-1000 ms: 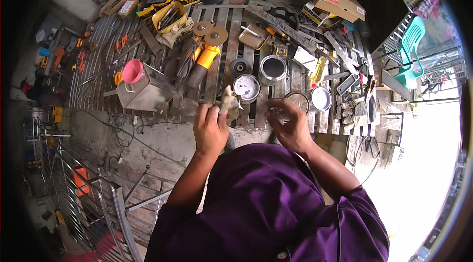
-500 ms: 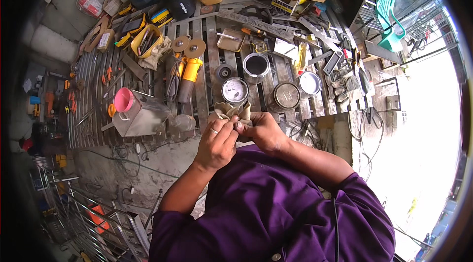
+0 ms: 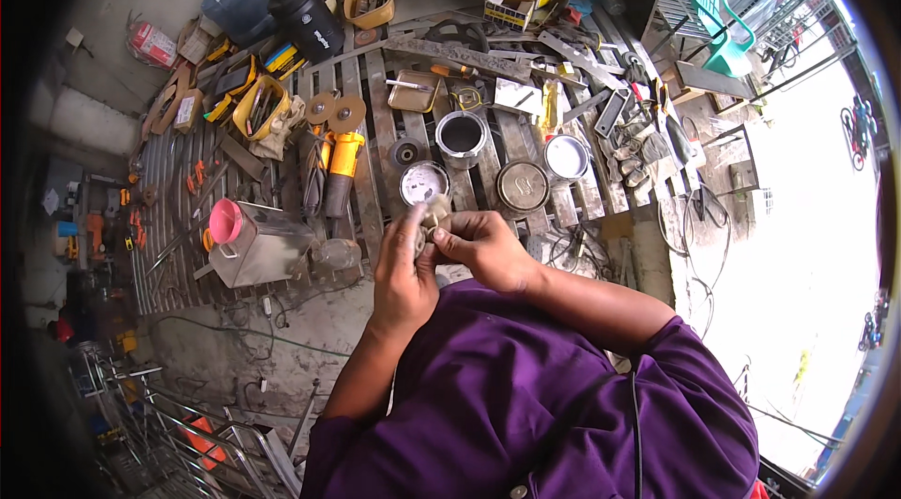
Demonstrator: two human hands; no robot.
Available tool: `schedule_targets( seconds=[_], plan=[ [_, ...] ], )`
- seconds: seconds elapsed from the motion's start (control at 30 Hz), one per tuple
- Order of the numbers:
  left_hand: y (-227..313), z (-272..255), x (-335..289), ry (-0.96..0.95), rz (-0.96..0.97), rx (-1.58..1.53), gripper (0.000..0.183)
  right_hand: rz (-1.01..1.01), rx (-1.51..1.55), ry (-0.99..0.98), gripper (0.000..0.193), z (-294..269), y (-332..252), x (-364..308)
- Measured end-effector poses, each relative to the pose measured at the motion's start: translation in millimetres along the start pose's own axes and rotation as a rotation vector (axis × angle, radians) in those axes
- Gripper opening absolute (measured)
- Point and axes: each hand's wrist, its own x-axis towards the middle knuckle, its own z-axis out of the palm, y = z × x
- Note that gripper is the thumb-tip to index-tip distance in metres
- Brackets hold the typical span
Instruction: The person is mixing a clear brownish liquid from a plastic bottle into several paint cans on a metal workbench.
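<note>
A crumpled beige rag (image 3: 435,214) is bunched between my two hands, just over the near edge of the slatted metal bench. My left hand (image 3: 404,269) presses it from the left with its fingers fairly straight and slightly blurred. My right hand (image 3: 490,253) pinches the cloth between thumb and curled fingers. Right beyond the rag stands a round tin (image 3: 424,184) with a pale grey, smeared top. Behind it is an open can (image 3: 461,138) with a dark inside. A round metal lid (image 3: 523,186) and a can of white content (image 3: 567,157) sit to the right.
At the left stand a square metal can (image 3: 267,250) with a pink funnel (image 3: 225,220) and a yellow angle grinder (image 3: 344,166). A shallow tray (image 3: 413,92) lies farther back. Metal bars and tools (image 3: 615,114) clutter the right side. Cables (image 3: 699,217) hang beyond the bench.
The rag is more tightly bunched and less of it shows. My left fingers have straightened upward along it. The whole view has shifted a little, with the bench contents appearing farther left.
</note>
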Motion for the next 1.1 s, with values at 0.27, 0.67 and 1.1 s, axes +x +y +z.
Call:
schedule_targets(
  seconds=[0.27, 0.67, 1.1],
  plan=[
    [-10.9, -14.7, -4.1, 0.164, -0.114, 0.074, 0.013, 0.084, -0.277, 0.095, 0.017, -21.7, -45.8, 1.4],
    [-9.7, 26.5, 0.1, -0.072, -0.662, -1.635, 0.056, -1.034, -1.375, -0.130, 0.042, -33.8, -30.6, 40.2],
    [8.8, 15.8, 18.1, -0.245, -0.529, -1.758, 0.089, -0.300, 0.344, 0.096, 0.036, -61.8, -59.1, 55.8]
  ],
)
